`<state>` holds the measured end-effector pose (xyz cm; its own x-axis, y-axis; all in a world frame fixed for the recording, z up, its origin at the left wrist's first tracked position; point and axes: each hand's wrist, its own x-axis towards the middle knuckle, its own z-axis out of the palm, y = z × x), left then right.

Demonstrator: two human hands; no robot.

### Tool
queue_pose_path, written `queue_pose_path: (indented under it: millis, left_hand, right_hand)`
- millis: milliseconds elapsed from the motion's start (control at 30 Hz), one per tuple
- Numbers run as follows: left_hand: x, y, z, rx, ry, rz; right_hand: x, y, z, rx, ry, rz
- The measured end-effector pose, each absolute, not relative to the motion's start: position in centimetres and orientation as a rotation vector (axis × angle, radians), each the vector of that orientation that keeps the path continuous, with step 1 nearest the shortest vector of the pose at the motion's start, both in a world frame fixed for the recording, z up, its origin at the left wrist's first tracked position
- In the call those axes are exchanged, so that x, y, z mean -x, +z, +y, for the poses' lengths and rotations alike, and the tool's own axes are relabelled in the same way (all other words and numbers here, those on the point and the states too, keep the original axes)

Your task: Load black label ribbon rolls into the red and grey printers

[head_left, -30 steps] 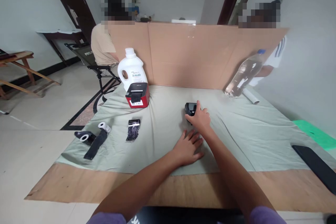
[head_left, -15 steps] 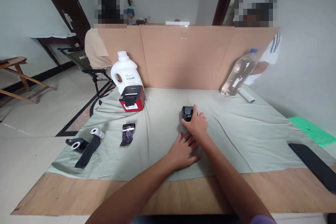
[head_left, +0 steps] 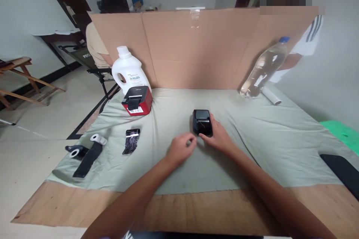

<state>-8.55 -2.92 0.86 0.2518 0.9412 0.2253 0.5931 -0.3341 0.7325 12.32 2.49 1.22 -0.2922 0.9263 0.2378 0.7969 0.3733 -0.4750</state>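
Stretched past the table's near edge [head_left: 179, 222], the right hand [head_left: 221, 138] clasps a black device [head_left: 202, 122] between thumb and fingers; the left hand [head_left: 180, 150], fingertips together, curls nearby.

Left grip [head_left: 179, 150] curled, right grip [head_left: 220, 135] cupped

Bare hands [head_left: 223, 138]; slim, uncovered forearms [head_left: 144, 190]; a sliver of purple sleeve [head_left: 105, 237]

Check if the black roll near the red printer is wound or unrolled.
Partly unrolled: a crinkled strip trails from the black roll onto the cloth.
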Motion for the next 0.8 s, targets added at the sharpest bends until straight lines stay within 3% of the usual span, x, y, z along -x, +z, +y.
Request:
queue_pose_path:
  millis: [133,333,800]
  left_hand:
    - [9.5,2.2,2.9,-1.724,1.070,1.543]
    - [9.4,3.3,10.3,-1.358,0.701,1.474]
    - [9.5,3.7,11.5,-1.189,0.454,1.418]
  right_hand:
    - [-13.0,-1.2,3.0,1.383,0.410,-2.142]
    - [-13.2,-2.2,3.0,1.388,0.410,-2.128]
    - [-13.5,-2.7,3.1,1.346,0.434,-2.114]
